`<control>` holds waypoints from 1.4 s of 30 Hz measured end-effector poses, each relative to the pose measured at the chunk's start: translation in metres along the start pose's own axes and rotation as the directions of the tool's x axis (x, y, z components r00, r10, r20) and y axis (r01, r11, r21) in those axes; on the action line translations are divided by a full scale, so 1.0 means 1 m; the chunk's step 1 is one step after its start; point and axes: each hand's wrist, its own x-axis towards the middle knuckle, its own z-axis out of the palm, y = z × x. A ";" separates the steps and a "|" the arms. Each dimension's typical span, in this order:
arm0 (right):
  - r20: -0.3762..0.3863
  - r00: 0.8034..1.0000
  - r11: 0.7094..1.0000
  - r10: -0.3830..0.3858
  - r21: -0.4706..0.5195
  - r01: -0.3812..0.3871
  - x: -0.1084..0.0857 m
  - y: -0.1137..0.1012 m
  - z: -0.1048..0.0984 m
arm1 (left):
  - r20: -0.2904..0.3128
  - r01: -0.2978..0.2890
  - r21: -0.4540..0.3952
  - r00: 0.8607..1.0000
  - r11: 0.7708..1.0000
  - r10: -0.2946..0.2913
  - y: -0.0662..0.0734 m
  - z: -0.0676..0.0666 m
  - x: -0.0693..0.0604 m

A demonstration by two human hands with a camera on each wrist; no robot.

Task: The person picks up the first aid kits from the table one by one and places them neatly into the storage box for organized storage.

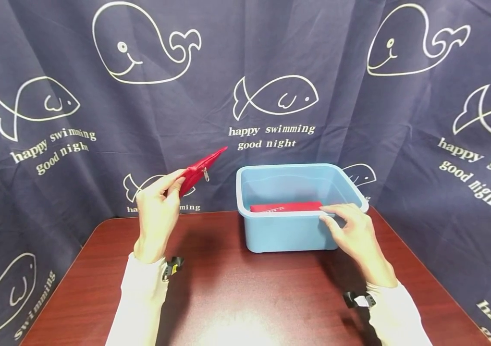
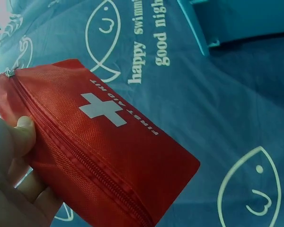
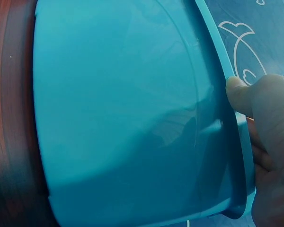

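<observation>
A red first aid kit pouch [image 1: 200,171] is pinched between the thumb and fingers of my left hand [image 1: 159,206], held in the air left of the blue plastic bin [image 1: 288,234]. Its white cross, lettering and zipper [image 2: 87,163] show in the left wrist view. The bin stands on the table, and my right hand [image 1: 353,233] grips its near rim at the right, thumb outside and fingers over the edge. Inside the bin lies another red item [image 1: 290,206] with white marks, partly hidden by the near wall.
The brown wooden table [image 1: 237,293] reaches back to a dark blue curtain [image 1: 219,57] printed with white whales, fish and words. Curtain also hangs along both sides. A small black wrist camera [image 1: 174,265] sits at the left cuff, and another [image 1: 355,300] at the right cuff.
</observation>
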 end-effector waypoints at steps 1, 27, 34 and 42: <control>0.000 1.000 1.000 0.001 -0.001 -0.001 0.000 0.000 0.000 | -0.001 -0.006 -0.005 1.000 1.000 0.006 0.002 0.002 0.001; 0.018 1.000 1.000 0.023 -0.017 -0.023 0.001 -0.001 -0.002 | 0.116 -0.094 -0.136 0.987 0.986 0.110 0.050 0.059 0.005; 0.003 1.000 1.000 0.012 -0.009 -0.012 0.002 0.001 -0.002 | 0.147 -0.108 -0.147 0.981 0.983 0.129 0.059 0.076 0.004; -0.006 1.000 1.000 0.014 -0.006 -0.014 0.001 -0.001 -0.002 | 0.184 -0.127 -0.119 0.972 0.985 0.147 0.068 0.095 0.000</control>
